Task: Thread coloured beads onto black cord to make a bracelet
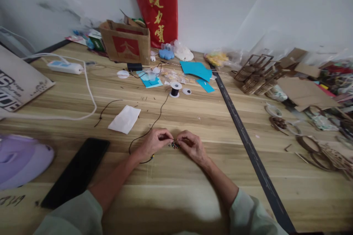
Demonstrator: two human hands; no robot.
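Over the wooden table, my left hand (pixel 156 141) is closed in a pinch at a thin black cord (pixel 146 134), which runs back to a black spool with white ends (pixel 175 90). Facing it, my right hand (pixel 193 146) also pinches, its fingertips close to the left ones; what it holds is too small to make out. Small dark and coloured beads (pixel 175 145) lie in a little pile between and just below the fingertips. Near my left wrist, a small yellow and blue piece (pixel 152 157) sits on the cord.
A black phone (pixel 77 170) and a purple iron-like object (pixel 23 161) lie at the left. White paper (pixel 124 119) rests beyond my left hand. Farther back are a paper bag (pixel 127 44), blue sheets (pixel 195 69) and a power strip (pixel 65 67); small wooden baskets (pixel 255 75) stand right.
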